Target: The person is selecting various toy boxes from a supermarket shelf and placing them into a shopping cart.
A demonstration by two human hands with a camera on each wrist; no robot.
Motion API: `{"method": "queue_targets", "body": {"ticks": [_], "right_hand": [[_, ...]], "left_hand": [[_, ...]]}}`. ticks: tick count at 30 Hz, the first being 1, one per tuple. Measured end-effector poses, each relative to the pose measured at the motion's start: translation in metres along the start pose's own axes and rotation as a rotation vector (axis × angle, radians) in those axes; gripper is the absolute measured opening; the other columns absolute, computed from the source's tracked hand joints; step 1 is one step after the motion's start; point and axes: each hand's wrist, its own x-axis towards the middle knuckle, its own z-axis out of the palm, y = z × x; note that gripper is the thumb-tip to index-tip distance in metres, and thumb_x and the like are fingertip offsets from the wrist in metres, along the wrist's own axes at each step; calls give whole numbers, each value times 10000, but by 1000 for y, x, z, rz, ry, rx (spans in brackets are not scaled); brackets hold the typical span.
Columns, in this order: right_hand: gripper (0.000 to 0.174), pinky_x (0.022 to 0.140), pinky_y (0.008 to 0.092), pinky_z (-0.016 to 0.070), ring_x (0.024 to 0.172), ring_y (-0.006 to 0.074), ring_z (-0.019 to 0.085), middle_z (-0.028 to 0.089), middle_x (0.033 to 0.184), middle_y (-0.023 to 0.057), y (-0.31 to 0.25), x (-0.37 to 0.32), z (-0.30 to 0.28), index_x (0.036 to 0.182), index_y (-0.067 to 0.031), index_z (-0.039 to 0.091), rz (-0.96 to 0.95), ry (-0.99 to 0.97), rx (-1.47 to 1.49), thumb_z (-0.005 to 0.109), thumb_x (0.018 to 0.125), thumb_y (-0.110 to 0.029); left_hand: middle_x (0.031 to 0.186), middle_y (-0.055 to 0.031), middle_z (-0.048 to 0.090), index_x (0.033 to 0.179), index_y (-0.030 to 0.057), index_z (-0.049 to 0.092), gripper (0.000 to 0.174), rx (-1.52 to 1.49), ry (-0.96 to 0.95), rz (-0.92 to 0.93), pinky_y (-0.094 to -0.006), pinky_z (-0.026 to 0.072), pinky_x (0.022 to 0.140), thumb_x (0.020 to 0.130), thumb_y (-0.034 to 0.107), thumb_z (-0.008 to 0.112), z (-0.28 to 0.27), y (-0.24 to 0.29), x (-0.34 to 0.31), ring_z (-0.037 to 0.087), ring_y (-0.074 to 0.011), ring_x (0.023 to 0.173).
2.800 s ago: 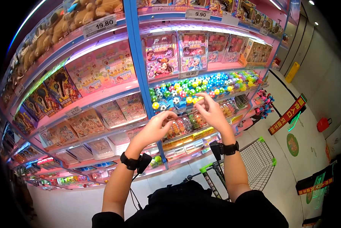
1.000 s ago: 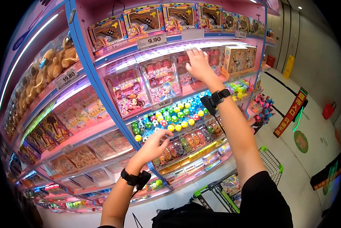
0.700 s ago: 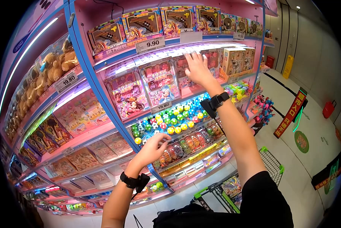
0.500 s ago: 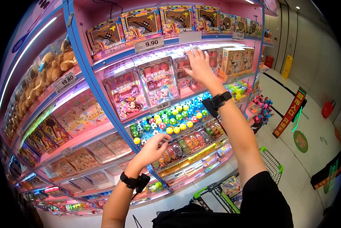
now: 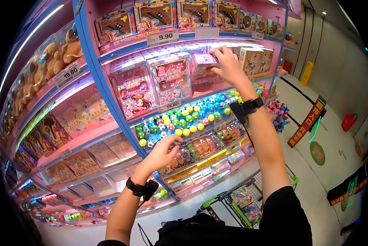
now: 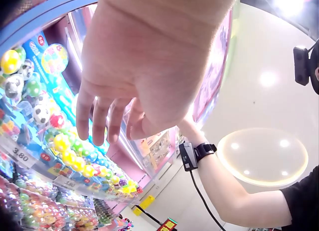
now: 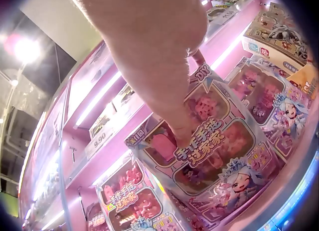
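Note:
My right hand (image 5: 229,67) grips the top of a pink DIY toy box (image 5: 202,65) on the middle shelf. The box leans forward, out of line with its neighbours. In the right wrist view the thumb presses on the windowed front of that toy box (image 7: 234,146), while the other fingers are mostly hidden behind its top edge. Similar boxes (image 5: 171,78) stand to its left, and another box (image 7: 266,91) is to its right. My left hand (image 5: 161,153) hovers with loosely bent fingers in front of the ball shelf, holding nothing, as the left wrist view of the hand (image 6: 144,66) shows.
Small colourful balls (image 5: 186,121) fill the shelf below, with bagged items (image 5: 204,143) under them. A price tag (image 5: 169,105) hangs on the shelf edge. A shopping cart (image 5: 249,197) with packages inside stands low at right. A blue post (image 5: 106,90) divides the shelves.
My right hand was over the upper front of the box and now grips its top, which has tipped forward. The left hand has barely moved; the view has shifted slightly.

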Motion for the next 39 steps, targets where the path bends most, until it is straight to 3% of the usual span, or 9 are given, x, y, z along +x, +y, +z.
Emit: {"method": "queue_targets", "body": {"ticks": [1,4,6,9,22,31,37,39], "right_hand": [[546,943,485,421,1161,307,506,520,1172,98,-2,-2,-2,1220,-119,548,11,21,-24,791,732,-161],[541,948,490,418,1161,312,508,526,1174,95,-4,-1,0,1223,-119,548,26,-15,-30,786,741,-173],[552,954,488,419,1161,313,511,534,1177,96,-4,1,3,1222,-120,548,17,-13,-40,794,733,-194],[549,953,480,424,1163,313,512,545,1175,93,-2,1,3,1219,-122,551,38,-10,-48,793,735,-216],[572,892,452,453,1133,297,551,586,1162,87,12,-2,-4,1212,-114,593,49,105,-59,795,739,-364],[572,924,425,461,1101,312,580,612,1154,95,12,-4,-19,1187,-106,613,111,216,-111,802,730,-395],[608,887,458,465,1098,315,571,613,1133,105,26,-13,-16,1176,-99,617,192,279,10,811,709,-436],[621,879,452,471,1083,318,575,615,1123,114,30,-16,-18,1172,-92,621,228,290,33,817,703,-448]], "left_hand": [[1156,-121,590,1193,39,546,253,-72,-15,-34,-370,527,848,942,69,555,1,-1,4,626,-236,1023],[1249,-164,521,1235,24,490,373,356,304,366,-416,440,991,872,5,576,-3,16,31,531,-337,1171],[1269,-182,501,1231,16,489,411,400,364,436,-434,383,1047,833,-7,585,-19,43,52,466,-380,1227],[1284,-188,489,1228,25,491,423,572,455,509,-445,401,1033,818,22,594,-37,60,75,468,-368,1234],[1469,-267,334,1332,6,445,577,775,546,402,-505,308,1123,774,18,593,-39,29,97,329,-434,1374],[1468,-292,320,1360,15,409,632,813,540,361,-518,309,1115,764,44,615,-42,27,108,320,-453,1376],[1458,-287,333,1348,-8,421,610,868,550,331,-526,308,1109,779,89,616,-44,20,117,323,-442,1372],[1479,-272,313,1382,25,405,637,864,535,307,-517,294,1122,789,89,630,-45,20,119,308,-436,1385]]}}
